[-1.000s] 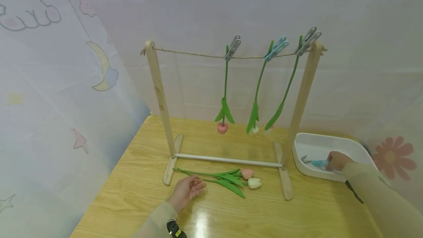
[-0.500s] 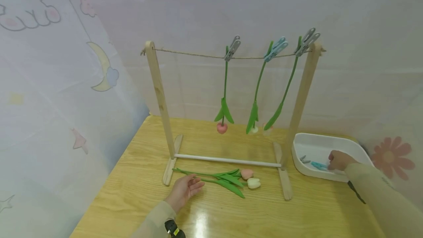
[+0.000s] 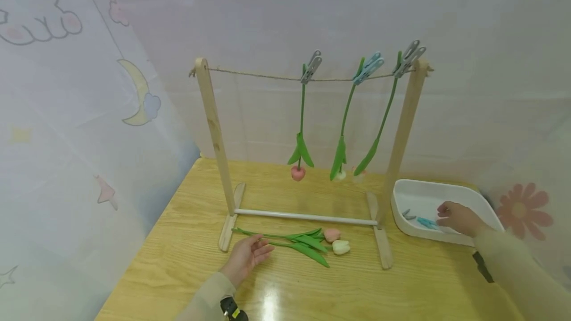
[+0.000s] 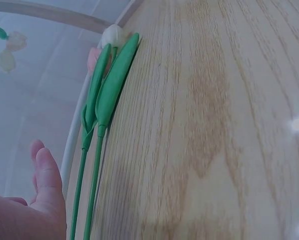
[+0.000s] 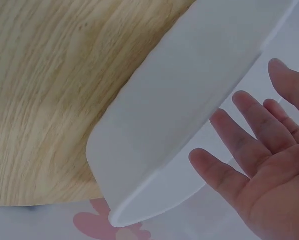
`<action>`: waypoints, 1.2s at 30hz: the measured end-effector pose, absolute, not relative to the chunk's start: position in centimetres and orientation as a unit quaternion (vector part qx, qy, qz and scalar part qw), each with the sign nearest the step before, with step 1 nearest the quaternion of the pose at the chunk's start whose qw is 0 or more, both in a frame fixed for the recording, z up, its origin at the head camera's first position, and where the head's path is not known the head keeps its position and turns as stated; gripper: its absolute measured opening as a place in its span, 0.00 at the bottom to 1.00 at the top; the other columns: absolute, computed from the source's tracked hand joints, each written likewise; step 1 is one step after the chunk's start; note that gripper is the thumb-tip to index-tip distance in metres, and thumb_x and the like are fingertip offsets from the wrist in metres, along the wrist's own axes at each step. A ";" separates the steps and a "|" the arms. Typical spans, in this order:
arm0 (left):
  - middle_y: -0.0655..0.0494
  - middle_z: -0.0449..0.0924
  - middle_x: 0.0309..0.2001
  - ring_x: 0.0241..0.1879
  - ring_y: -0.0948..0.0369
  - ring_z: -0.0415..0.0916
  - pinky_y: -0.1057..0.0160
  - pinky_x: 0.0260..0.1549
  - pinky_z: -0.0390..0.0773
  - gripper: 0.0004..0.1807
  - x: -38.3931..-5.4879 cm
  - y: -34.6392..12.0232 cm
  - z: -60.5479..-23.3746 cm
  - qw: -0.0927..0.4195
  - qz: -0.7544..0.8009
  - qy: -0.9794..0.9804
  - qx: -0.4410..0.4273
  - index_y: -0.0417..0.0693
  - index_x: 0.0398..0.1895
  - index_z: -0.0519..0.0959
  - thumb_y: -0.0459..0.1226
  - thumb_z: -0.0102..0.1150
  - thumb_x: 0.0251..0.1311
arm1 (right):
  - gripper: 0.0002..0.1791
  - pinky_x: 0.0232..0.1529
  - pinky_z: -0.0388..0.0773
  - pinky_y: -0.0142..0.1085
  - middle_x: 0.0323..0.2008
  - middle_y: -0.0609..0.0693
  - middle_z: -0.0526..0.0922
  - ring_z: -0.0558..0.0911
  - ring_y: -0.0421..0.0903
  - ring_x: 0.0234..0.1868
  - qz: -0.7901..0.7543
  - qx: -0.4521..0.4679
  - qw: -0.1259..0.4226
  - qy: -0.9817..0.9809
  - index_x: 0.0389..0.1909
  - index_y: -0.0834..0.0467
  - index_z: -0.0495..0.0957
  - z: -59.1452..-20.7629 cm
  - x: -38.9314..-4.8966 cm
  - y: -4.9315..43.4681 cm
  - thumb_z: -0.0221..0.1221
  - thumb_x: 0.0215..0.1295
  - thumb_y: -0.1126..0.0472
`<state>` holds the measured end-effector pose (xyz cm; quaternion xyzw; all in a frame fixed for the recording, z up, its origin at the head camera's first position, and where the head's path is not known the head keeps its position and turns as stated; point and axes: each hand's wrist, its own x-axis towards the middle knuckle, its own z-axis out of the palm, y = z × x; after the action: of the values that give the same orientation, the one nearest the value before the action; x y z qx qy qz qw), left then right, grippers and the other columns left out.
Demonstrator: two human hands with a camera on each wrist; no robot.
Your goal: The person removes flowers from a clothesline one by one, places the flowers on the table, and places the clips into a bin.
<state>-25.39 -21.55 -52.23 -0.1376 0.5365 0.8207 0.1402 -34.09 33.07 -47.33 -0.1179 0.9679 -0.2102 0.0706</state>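
Note:
My right hand (image 3: 459, 218) hovers in the white basin (image 3: 439, 188) with fingers loosely spread, holding nothing; the right wrist view shows its bare palm and fingers (image 5: 222, 175). A light blue clothespin (image 3: 427, 223) lies in the basin beside the fingertips, with a grey clothespin (image 3: 408, 215) left of it. My left hand (image 3: 245, 257) is palm up, fingers relaxed, by the stem ends of two artificial tulips on the table. One tulip has a pink head (image 3: 332, 235), the other a white head (image 3: 341, 247). From this view I cannot tell whether it touches the stems.
A wooden rack (image 3: 215, 133) with a twine line (image 3: 263, 76) stands behind the tulips. Three tulips hang upside down from it by a grey clothespin (image 3: 311, 67), a blue clothespin (image 3: 368, 68) and another grey clothespin (image 3: 408, 59). A white rod (image 3: 303, 216) joins the rack's feet.
My right hand's fingers have come away from the blue clothespin and spread. The clothespin has settled on the basin floor. My left hand has barely shifted.

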 end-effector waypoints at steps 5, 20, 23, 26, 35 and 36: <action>0.51 0.79 0.36 0.36 0.60 0.83 0.63 0.43 0.83 0.17 -25.5 -21.7 -52.5 0.142 0.823 0.532 -0.138 0.26 0.57 0.61 0.34 0.40 0.75 | 0.15 0.40 0.78 0.55 0.38 0.72 0.80 0.79 0.69 0.41 -0.236 -0.114 0.042 0.964 0.39 0.77 0.71 -47.0 -32.7 32.5 0.62 0.61 0.68; 0.51 0.79 0.37 0.34 0.61 0.83 0.64 0.39 0.83 0.14 -25.3 -22.0 -51.9 0.131 0.817 0.544 -0.136 0.30 0.53 0.64 0.34 0.39 0.76 | 0.13 0.33 0.79 0.36 0.40 0.67 0.81 0.80 0.64 0.41 -0.263 -0.108 -0.019 0.959 0.42 0.73 0.74 -46.2 -30.3 30.9 0.62 0.62 0.69; 0.51 0.79 0.37 0.33 0.61 0.83 0.65 0.38 0.83 0.15 -25.2 -22.0 -51.8 0.127 0.813 0.552 -0.133 0.29 0.55 0.63 0.34 0.40 0.75 | 0.11 0.32 0.77 0.33 0.40 0.66 0.81 0.81 0.63 0.40 -0.264 -0.109 -0.031 0.958 0.41 0.72 0.75 -46.1 -29.9 30.5 0.63 0.61 0.69; 0.51 0.78 0.37 0.32 0.62 0.83 0.66 0.37 0.83 0.16 -25.2 -21.9 -51.6 0.124 0.810 0.559 -0.128 0.28 0.56 0.62 0.34 0.41 0.75 | 0.10 0.32 0.77 0.32 0.39 0.65 0.81 0.81 0.60 0.39 -0.264 -0.110 -0.043 0.957 0.40 0.71 0.76 -45.9 -29.6 30.2 0.63 0.61 0.69; 0.48 0.77 0.41 0.33 0.61 0.83 0.66 0.37 0.83 0.21 -25.3 -22.0 -51.7 0.109 0.790 0.592 -0.115 0.25 0.60 0.59 0.37 0.41 0.75 | 0.08 0.32 0.74 0.26 0.37 0.62 0.83 0.74 0.26 0.35 -0.282 -0.111 -0.095 0.948 0.39 0.67 0.77 -45.6 -28.2 28.7 0.64 0.59 0.70; 0.47 0.77 0.42 0.34 0.61 0.83 0.66 0.38 0.83 0.22 -25.3 -22.0 -51.7 0.106 0.785 0.600 -0.110 0.25 0.61 0.59 0.37 0.41 0.76 | 0.08 0.32 0.73 0.25 0.37 0.62 0.83 0.74 0.26 0.35 -0.282 -0.111 -0.098 0.948 0.39 0.67 0.78 -45.6 -28.1 28.5 0.64 0.59 0.70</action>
<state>-25.27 -22.02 -51.67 -0.1100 0.6003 0.7851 0.1057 -28.10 28.55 -45.59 -0.1106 0.9479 -0.2822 -0.0982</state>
